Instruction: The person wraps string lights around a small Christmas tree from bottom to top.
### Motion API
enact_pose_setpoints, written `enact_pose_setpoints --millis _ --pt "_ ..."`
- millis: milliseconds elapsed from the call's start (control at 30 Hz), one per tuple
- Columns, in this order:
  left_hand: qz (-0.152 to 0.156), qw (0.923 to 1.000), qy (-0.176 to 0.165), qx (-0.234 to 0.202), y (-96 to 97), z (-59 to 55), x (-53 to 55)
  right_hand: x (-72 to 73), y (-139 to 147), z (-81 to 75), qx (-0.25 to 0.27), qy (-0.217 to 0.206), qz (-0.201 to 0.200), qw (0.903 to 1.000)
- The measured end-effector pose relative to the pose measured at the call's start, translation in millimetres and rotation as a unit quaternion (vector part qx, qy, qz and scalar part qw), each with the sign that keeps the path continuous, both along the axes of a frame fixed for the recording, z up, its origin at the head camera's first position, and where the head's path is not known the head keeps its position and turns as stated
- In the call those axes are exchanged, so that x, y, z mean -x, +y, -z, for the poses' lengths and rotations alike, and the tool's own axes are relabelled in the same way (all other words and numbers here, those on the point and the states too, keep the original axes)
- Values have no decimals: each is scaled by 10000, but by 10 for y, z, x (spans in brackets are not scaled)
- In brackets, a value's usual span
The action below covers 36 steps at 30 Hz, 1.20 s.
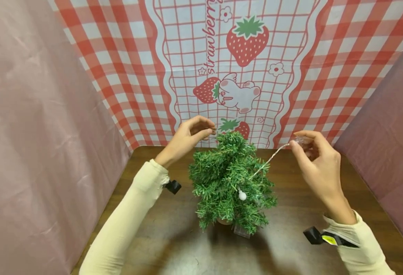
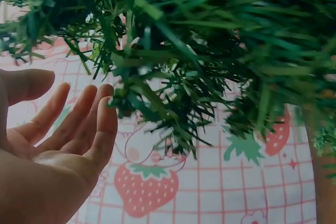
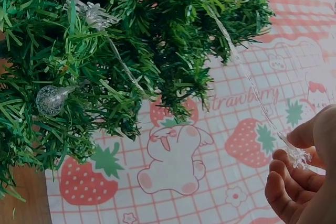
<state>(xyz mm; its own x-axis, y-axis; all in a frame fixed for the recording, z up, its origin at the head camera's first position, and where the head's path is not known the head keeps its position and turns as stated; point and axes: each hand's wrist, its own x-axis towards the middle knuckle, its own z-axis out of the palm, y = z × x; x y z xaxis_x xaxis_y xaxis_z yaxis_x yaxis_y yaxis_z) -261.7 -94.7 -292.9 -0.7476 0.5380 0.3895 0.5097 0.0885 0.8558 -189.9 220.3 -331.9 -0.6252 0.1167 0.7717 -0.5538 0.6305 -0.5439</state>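
A small green artificial Christmas tree point(image 1: 230, 172) stands on the table between my hands. My right hand point(image 1: 319, 164), to the right of the tree, pinches the clear frilly end piece point(image 3: 298, 157) of a string light between thumb and fingers. Its thin wire point(image 1: 271, 157) slants down from there into the branches. A round bulb point(image 1: 242, 196) hangs at the front of the tree, and another clear frilly piece point(image 3: 93, 17) sits among the needles. Just left of the treetop, my left hand point(image 1: 189, 135) has loosely bent fingers point(image 2: 79, 129) and holds nothing.
The tree stands on a brown wooden table point(image 1: 173, 244). A clear plastic piece point(image 1: 241, 231) shows under its front branches. Behind hangs a red-and-white strawberry cloth point(image 1: 184, 42). Pink curtains close off the left point(image 1: 43, 126) and right point(image 1: 390, 114) sides.
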Motion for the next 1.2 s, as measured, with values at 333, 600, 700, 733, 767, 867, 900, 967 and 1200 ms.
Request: enact_pose_setpoints --millis 333,600,700,733,767,867,900,967,1200 --pt "786 9948 -449 460 239 -151 176 107 -155 -17 306 24 -439 9986" --pt "958 9932 -485 456 345 -150 232 112 -420 -205 674 3 -776 9947" --pt "956 9927 -425 594 362 -143 225 168 -486 -214 749 -37 -867 9934" --pt "931 9928 -387 650 361 -144 219 197 -501 -209 797 -68 -888 9928" --pt "888 9929 -368 702 361 -145 216 229 -515 -202 834 -94 -900 9924" --pt "786 9930 -369 799 363 -151 212 324 -553 -196 878 -172 -1031 9906" --pt "746 9931 -376 824 366 -151 216 358 -565 -196 922 -192 -1104 9894" --pt "715 9930 -377 858 380 -139 238 426 -590 -202 1003 -232 -1269 9866" --pt "570 9939 -514 797 450 28 428 594 -707 -264 1035 -348 -1744 9786"
